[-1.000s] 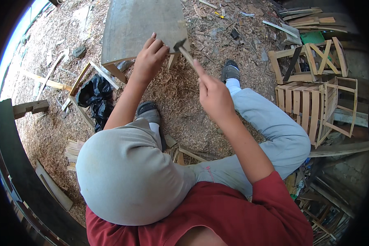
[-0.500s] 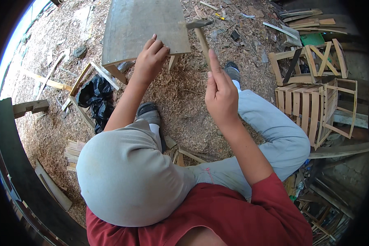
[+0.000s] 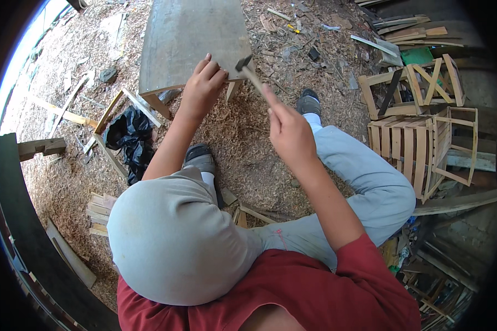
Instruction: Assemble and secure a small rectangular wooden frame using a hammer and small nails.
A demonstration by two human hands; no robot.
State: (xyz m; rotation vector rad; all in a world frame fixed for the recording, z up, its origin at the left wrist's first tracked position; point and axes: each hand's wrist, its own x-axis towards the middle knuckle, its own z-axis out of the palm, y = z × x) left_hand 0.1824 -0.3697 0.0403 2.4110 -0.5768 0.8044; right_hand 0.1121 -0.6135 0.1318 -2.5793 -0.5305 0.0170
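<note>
My right hand is closed around the wooden handle of a hammer, index finger stretched along the handle. The dark hammer head is over the front right corner of a low wooden table, close to my left fingers. At the table's front edge, my left hand is closed with its fingers curled together. Whatever those fingers pinch is too small or hidden to make out.
Wood shavings cover the ground. A black plastic bag lies by a wooden frame on the left. Slatted wooden crates stand at right, with scrap boards behind them. A dark beam curves along the left side.
My right hand has swung the hammer down and left, bringing its head from beyond the table's right side to its front right corner. My left hand has hardly moved.
</note>
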